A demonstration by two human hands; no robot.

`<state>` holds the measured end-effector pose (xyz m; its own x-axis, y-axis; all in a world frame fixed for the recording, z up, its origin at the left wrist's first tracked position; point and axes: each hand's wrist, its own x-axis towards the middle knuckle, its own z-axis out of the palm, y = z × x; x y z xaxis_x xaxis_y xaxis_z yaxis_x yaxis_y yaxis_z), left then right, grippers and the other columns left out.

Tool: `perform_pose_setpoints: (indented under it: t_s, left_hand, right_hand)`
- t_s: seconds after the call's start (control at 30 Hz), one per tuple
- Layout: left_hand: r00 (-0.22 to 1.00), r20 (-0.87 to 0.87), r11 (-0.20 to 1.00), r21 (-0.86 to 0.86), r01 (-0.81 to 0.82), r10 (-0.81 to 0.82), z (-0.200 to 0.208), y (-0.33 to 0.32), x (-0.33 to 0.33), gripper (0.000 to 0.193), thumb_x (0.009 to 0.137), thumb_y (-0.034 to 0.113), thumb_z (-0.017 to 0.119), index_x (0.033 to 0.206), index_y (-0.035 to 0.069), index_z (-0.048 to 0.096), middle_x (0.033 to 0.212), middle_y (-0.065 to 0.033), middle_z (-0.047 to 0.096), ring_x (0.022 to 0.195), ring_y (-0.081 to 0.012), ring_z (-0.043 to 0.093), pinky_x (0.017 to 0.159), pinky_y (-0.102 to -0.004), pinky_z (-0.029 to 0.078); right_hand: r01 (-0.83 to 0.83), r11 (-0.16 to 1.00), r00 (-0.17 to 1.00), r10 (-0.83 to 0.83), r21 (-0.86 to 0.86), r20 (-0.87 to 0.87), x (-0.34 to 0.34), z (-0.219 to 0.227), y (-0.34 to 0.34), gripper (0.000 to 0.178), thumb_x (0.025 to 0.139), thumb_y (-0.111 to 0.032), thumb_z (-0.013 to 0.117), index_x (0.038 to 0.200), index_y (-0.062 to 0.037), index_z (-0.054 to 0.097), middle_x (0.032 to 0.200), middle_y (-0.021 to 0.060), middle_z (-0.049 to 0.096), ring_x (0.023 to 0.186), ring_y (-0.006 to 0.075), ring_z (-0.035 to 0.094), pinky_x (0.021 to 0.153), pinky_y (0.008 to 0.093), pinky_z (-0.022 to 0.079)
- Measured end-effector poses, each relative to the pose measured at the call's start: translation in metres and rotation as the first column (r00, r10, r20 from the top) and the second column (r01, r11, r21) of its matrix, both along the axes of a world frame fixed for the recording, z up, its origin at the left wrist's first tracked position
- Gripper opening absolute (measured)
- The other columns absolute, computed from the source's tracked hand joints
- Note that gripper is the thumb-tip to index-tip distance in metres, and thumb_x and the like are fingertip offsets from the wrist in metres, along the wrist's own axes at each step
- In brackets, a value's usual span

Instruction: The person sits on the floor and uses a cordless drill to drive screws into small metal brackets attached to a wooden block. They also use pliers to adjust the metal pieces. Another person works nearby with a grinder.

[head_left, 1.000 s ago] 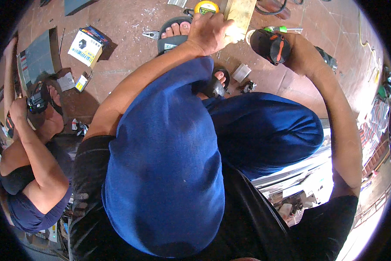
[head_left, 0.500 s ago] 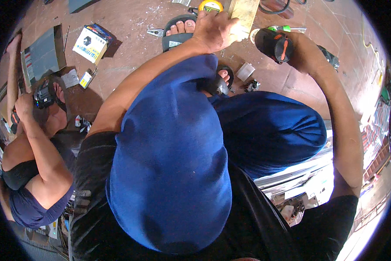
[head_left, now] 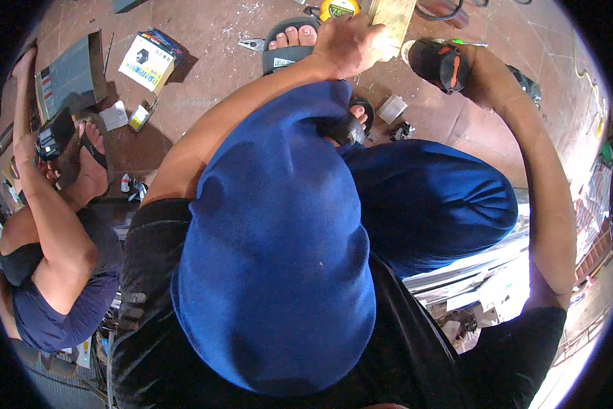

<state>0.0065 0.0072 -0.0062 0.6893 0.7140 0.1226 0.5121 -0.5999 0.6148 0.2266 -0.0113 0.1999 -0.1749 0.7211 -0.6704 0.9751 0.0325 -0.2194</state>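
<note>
Left hand: curling point(head_left: 351, 48) at the near end of the board, thumb and fingers closing on its left edge; grip underneath is hiding, can't tell.
Board: pale wooden piece point(head_left: 392, 26), running off past the far edge of the visible floor point(head_left: 211, 102), its near end lying between the two hands.
Right hand: wrapping point(head_left: 482, 75) around the power tool from the right; most fingertips are hiding behind it.
Power tool: black body, orange strip point(head_left: 437, 65), nose pointing left, sitting just beside the board's near right corner; can't tell if touching.
Tape measure: yellow point(head_left: 339, 9), lying near the floor's far edge, just beyond the left hand.
Pliers: open-jawed point(head_left: 252, 44), poking out left of the sandaled foot point(head_left: 289, 46).
Clear box: small point(head_left: 392, 108), lying on floor nearer the knees, a dark crumpled bit point(head_left: 402, 130) sitting just beside it.
Carton: white and blue point(head_left: 150, 61), standing toward the floor's far left corner.
Co-worker: sitting at the floor's left edge, one hand point(head_left: 27, 148) holding a black tool point(head_left: 55, 136).
</note>
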Motion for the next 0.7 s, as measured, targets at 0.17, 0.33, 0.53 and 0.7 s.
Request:
perform_pose_setpoints:
  t_s: [0.17,0.33,0.53,0.7]
  left_hand:
    - [0.998,0.068,1.0,0.028,-0.004,0.002,-0.0008,-0.0002,0.0004,0.047,0.077,0.041,0.082,0.116,0.017,0.071,0.098,-0.0125,0.068,0.089,-0.0307,0.072,0.074,-0.0445,0.059]
    - [0.991,0.13,1.0,0.013,0.018,-0.019,-0.0008,0.0022,0.0033,0.044,0.077,0.037,0.083,0.113,0.014,0.07,0.094,-0.0126,0.068,0.082,-0.03,0.072,0.066,-0.0434,0.058]
    - [0.991,0.132,0.999,0.037,0.004,-0.008,-0.0006,0.0008,0.005,0.04,0.079,0.035,0.081,0.111,0.014,0.07,0.092,-0.0138,0.068,0.079,-0.0316,0.072,0.062,-0.0453,0.057]
    - [0.987,0.162,1.0,0.027,0.015,-0.019,0.0012,0.0034,0.0009,0.037,0.08,0.036,0.08,0.109,0.014,0.07,0.092,-0.0145,0.067,0.077,-0.0331,0.072,0.062,-0.0468,0.057]
  right_hand:
    - [0.002,1.0,1.0,-0.002,-0.02,-0.022,0.0034,-0.0024,-0.0002,0.048,0.081,-0.002,0.074,0.126,-0.0148,0.068,0.107,0.0199,0.075,0.101,0.0405,0.071,0.089,0.0445,0.057]
    - [0.005,1.0,1.0,-0.005,-0.018,-0.022,0.0043,-0.0044,-0.0006,0.047,0.08,-0.003,0.075,0.125,-0.014,0.068,0.105,0.0204,0.075,0.1,0.0407,0.071,0.089,0.0449,0.057]
    - [0.069,0.996,0.998,-0.068,-0.055,0.016,0.0002,-0.002,0.0015,0.039,0.08,-0.001,0.075,0.118,-0.0073,0.07,0.103,0.0229,0.073,0.098,0.039,0.071,0.091,0.041,0.055]
    - [0.005,0.999,0.999,-0.004,0.046,-0.036,-0.0032,-0.0057,0.0024,0.039,0.079,-0.002,0.074,0.118,-0.0059,0.068,0.101,0.0233,0.073,0.096,0.0403,0.07,0.091,0.0413,0.055]
